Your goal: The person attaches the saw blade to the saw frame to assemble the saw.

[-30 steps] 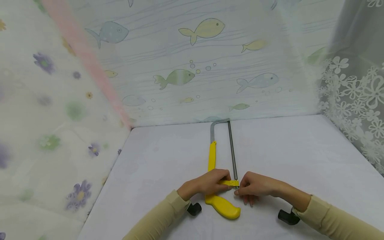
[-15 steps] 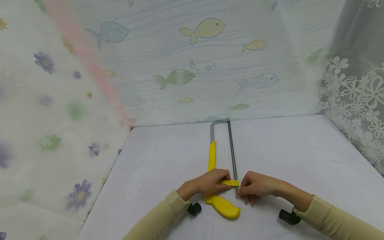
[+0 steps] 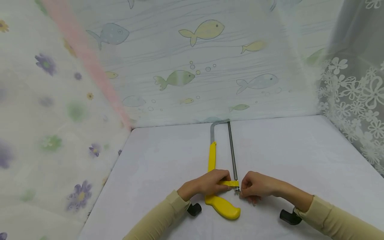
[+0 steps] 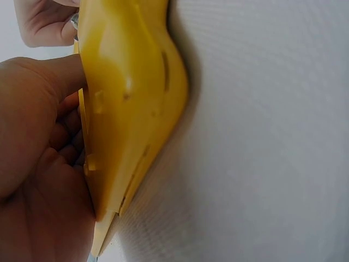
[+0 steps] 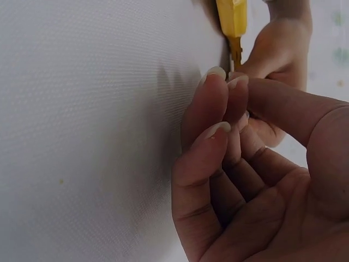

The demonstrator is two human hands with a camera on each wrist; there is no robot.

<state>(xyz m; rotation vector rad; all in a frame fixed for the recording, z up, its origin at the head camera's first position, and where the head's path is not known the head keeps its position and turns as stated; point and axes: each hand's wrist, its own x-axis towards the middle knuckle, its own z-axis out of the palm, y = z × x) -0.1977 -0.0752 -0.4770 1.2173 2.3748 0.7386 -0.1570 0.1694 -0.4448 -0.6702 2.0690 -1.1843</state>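
Head view: white table [image 3: 300,160], fish curtain [image 3: 204,66]; left hand [image 3: 207,185] grips hacksaw [image 3: 223,206], right hand [image 3: 258,186] pinches its nut [image 3: 237,190]

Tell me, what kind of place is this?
Probably a small curtained-off work table, not a real workshop: fish-print sheets and a floral lace curtain wall in a plain white table, where two hands work on a yellow hacksaw.

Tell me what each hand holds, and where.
Left hand grips the hacksaw at its yellow frame; right hand pinches the small metal fitting at the blade's near end.
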